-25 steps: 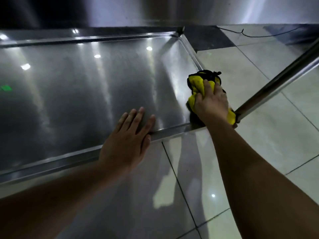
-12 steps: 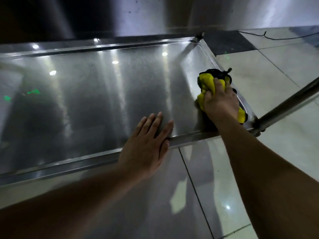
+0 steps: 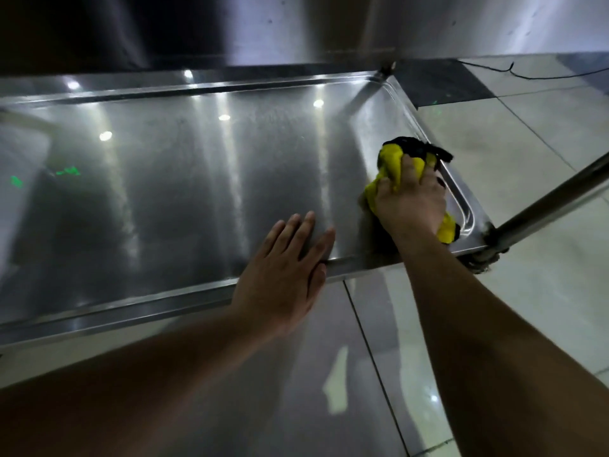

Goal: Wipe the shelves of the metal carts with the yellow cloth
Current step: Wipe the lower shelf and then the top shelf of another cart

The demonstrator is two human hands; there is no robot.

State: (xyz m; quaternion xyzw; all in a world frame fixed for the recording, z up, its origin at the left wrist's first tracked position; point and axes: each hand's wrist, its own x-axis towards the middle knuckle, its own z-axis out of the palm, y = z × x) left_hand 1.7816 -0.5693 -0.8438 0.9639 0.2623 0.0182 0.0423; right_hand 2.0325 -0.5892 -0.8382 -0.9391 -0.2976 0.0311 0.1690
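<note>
Right hand (image 3: pixel 410 202) grips yellow cloth (image 3: pixel 390 166), centre right of frame | left hand (image 3: pixel 283 278) flat, fingers straight, on metal shelf (image 3: pixel 181 179) front rim

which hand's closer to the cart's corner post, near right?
Right. The right hand grips the yellow cloth on the shelf beside the corner post; the left hand rests flat on the front rim, farther left.
</note>
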